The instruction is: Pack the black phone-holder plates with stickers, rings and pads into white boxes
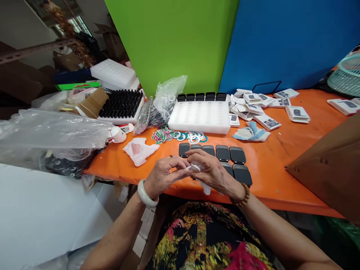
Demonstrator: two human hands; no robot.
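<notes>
Head view: my left hand and right hand meet, both pinching thin, crinkled, whitish film, near flat, rounded-square black cases.

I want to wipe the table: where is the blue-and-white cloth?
In the head view, the cloth lies right of centre on the orange table, just in front of the white boxes.

Long worktable under a bright-orange cover, tall flat lime-green panel behind the table's middle, tall flat deep-blue panel behind the table's right part, plain grey wall beyond the table's left end, small bright window beyond that same end.
</notes>
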